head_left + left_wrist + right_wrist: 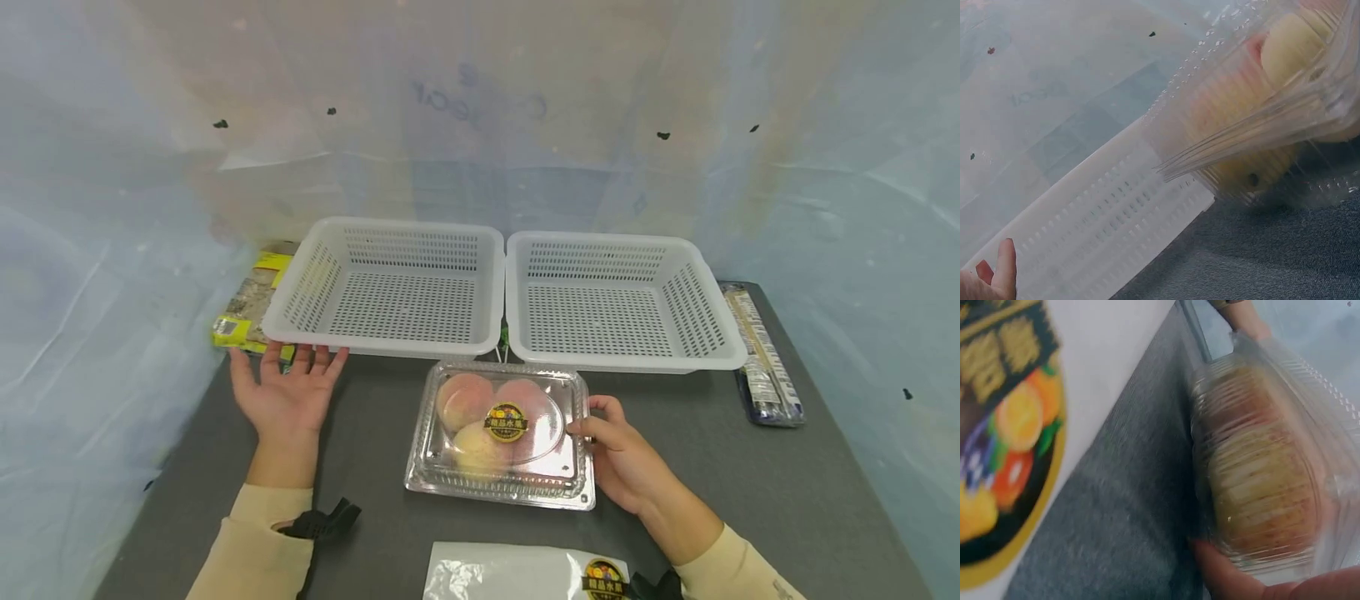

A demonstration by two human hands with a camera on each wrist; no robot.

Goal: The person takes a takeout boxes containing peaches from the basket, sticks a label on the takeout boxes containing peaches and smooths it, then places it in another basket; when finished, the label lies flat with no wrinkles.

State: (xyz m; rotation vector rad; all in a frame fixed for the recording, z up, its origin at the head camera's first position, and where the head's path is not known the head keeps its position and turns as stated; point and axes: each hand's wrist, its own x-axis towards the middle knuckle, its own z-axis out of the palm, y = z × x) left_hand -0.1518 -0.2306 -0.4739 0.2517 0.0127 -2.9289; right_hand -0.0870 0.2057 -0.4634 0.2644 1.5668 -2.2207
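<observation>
Peaches sit sealed in a clear plastic clamshell box [501,433] at the middle of the dark grey table [787,492], just in front of the gap between two white perforated baskets. The right hand [622,458] holds the box at its right edge: the fingers [581,427] curl onto the lid rim while the thumb goes under the side, as the right wrist view shows with a fingertip pressed beneath the ribbed plastic [1260,481]. A round fruit sticker sits on the lid.

The left hand [285,396] lies apart from the box, palm up and fingers straight and spread, holding nothing; its fingertips touch or nearly touch the front rim of the left basket [390,287]. The left wrist view shows only one fingertip low in the corner, the basket wall, and the box beyond it.

The right basket [611,300] stands just beside the left one, their rims touching. A yellow-and-green packet [251,304] lies behind the left basket's left side, partly hidden. A long dark packet [761,354] lies along the right basket's outer side. At the near edge of the table rests a white bag [517,575] bearing the same fruit sticker.
</observation>
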